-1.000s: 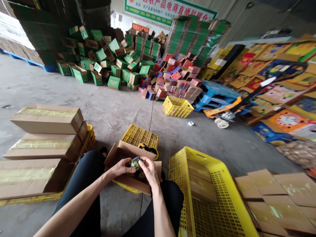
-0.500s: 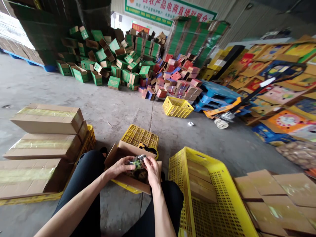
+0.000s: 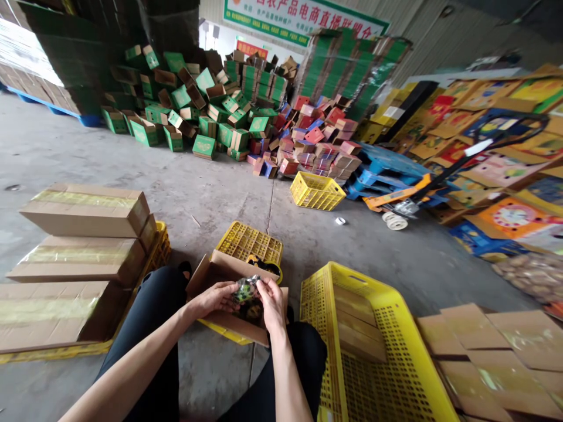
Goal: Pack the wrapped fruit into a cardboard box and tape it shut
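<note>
A grey concrete floor (image 3: 211, 193) runs back to heaps of green boxes (image 3: 197, 111). Over the open carton (image 3: 229, 322), near a yellow crate (image 3: 373, 351), the left hand (image 3: 214, 297) and right hand (image 3: 271, 299) hold a small packet (image 3: 245, 289), dark and glossy in crinkled clear wrap, fingers pinched on its edges.

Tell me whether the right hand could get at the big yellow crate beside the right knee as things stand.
Probably yes. The yellow crate stands open-topped just beside the right leg, with nothing between. But the right hand shares a grip with the left hand on a plastic-wrapped item over the open cardboard box.
</note>
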Demonstrator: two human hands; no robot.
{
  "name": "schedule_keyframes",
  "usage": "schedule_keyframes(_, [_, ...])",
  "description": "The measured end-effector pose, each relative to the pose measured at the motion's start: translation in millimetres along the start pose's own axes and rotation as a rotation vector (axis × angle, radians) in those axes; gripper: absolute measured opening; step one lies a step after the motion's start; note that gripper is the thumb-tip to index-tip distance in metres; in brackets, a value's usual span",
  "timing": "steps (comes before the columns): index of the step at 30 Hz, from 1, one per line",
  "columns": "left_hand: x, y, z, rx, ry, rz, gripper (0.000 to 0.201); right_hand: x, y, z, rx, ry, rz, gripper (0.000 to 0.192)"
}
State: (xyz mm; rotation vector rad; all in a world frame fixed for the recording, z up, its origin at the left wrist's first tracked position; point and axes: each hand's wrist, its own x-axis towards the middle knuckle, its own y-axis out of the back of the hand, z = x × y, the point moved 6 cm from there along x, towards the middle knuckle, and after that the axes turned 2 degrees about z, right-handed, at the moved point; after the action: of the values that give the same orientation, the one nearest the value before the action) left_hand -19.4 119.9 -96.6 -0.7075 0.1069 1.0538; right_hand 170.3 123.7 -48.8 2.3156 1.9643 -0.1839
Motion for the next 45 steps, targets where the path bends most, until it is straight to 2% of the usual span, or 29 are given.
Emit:
schedule_keyframes(9, [3, 9.9, -5, 0.027, -0.009, 0.067, 0.069, -8, -8, -15, -0.009, 0.068, -0.108, 0.039])
schedule_keyframes(13, [5, 12.0, -5, 0.029, -0.026, 0.075, 0.065, -8, -6, -12, -0.025, 0.03, -0.091, 0.039])
schedule_keyframes(18, [6, 13.8, -6, 0.011, -0.009, 0.12, 0.068, -8, -2, -12, -0.079, 0.041, -0.049, 0.042])
schedule_keyframes(24, [3, 6.6, 0, 0.015, -0.038, 0.046, 0.064, -7, -3, -11, -0.061, 0.042, -0.047, 0.045])
schedule_keyframes(27, [0, 4.9, 5, 0.036, -0.078, 0.047, 0.062, -5, -4, -9, -0.025, 0.05, -0.056, 0.047])
schedule_keyframes(31, [-4, 4.1, 12, 0.096, -0.112, 0.084, 0.061, -4, -6, -4, -0.026, 0.073, -0.106, 0.058])
schedule_keyframes(36, [-8, 1.7, 16, 0.149, -0.131, 0.073, 0.059, -8, -8, 8, -0.059, 0.035, -0.178, 0.067])
schedule_keyframes(45, [-7, 3.1, 14, -0.027, -0.154, 0.067, 0.073, -6, -5, 6, -0.204, 0.109, -0.15, 0.057])
